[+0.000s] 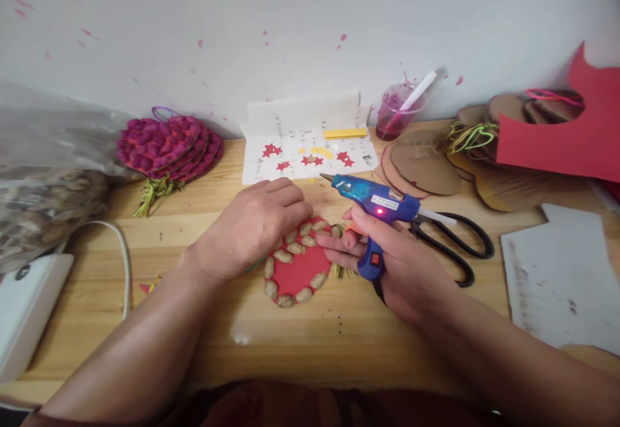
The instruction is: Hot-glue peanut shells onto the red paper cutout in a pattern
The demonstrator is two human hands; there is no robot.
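A red oval card (300,273) lies on the wooden table, with several unshelled peanuts (283,256) set along its edge and across its upper part. Over the card's upper left, my left hand (264,223) is closed with its fingers curled down; whatever its fingertips hold is hidden. My right hand (394,256) is wrapped round a blue hot glue gun (375,197), whose nozzle points up and left beyond the card. A red light glows on the gun, and a white glue stick (438,217) sticks out of its back. Some right fingers reach to the card's right edge.
Black-handled scissors (465,252) lie right of the glue gun. Behind are a paper sheet (256,162) with red stars and a cup (390,117) of dark red liquid. Magenta bumpy ovals (165,146), a bag of peanuts (43,210) and a white power strip (33,311) stand left.
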